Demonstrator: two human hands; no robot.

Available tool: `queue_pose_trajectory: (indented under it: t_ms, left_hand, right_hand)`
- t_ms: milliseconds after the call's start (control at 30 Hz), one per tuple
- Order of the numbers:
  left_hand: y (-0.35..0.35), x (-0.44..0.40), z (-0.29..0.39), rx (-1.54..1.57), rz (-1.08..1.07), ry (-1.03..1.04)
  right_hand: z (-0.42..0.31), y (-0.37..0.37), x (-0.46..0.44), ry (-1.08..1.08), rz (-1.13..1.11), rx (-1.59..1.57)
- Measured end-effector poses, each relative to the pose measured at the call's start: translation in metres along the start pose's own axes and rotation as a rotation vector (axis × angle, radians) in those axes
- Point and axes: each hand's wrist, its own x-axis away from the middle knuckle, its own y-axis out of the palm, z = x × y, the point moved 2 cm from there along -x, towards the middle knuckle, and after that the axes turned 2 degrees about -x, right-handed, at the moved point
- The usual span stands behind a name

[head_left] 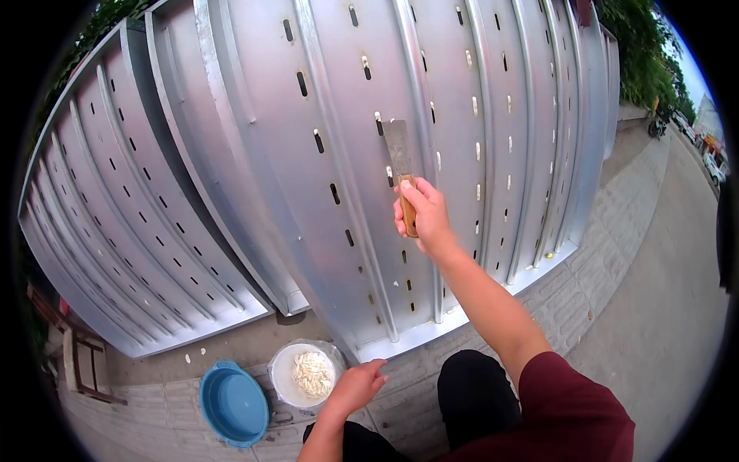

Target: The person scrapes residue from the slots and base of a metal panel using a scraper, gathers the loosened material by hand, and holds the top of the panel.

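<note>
My right hand (422, 209) is wrapped around the wooden handle of a putty knife (397, 146), thumb along the grip. The blade points up, in front of the silver metal panel (358, 192), beside a row of slots; whether it touches the metal I cannot tell. Whitish pieces sit in several of the slots. Low down, my left hand (356, 390) is near a white bucket (281, 377) lined with clear plastic. Its fingers are loosely bent and partly apart, with nothing visible in them. Pale, elongated pieces (312, 375) lie heaped inside the bucket.
A blue plastic basin (235, 404) stands left of the bucket. Another slotted metal panel (123, 208) leans at the left, near a wooden stool (77, 358). Paving (608, 231) and a road run along the right, with parked vehicles (712, 165) far off.
</note>
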Motion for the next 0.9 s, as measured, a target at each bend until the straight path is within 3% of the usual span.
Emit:
queue_pose_trajectory:
  t_ms: [233,367,467,567,733,833,900]
  left_hand:
    - [0.005,-0.001,0.004,0.009,-0.009,0.008]
    - [0.003,-0.001,0.002,-0.028,-0.005,0.012]
    - [0.000,0.000,0.003,-0.064,0.038,-0.005]
    - [0.008,-0.003,0.001,-0.002,0.017,0.031]
    - [0.013,-0.006,-0.001,-0.046,-0.016,0.020]
    - [0.006,-0.006,0.002,-0.054,0.000,0.013]
    - [0.007,-0.005,0.002,-0.060,-0.003,0.017]
  right_hand:
    - [0.002,0.005,-0.003,0.038,-0.012,-0.029]
    - [0.045,-0.037,0.038,0.070,-0.003,-0.192]
    - [0.089,-0.065,0.070,0.222,-0.048,-0.085]
    - [0.060,-0.041,0.038,0.178,-0.055,-0.036]
    - [-0.022,0.025,0.000,-0.114,-0.152,-0.177]
    - [0.009,0.046,0.038,0.148,-0.373,-0.073]
    - [0.033,0.053,0.031,0.203,-0.313,-0.143]
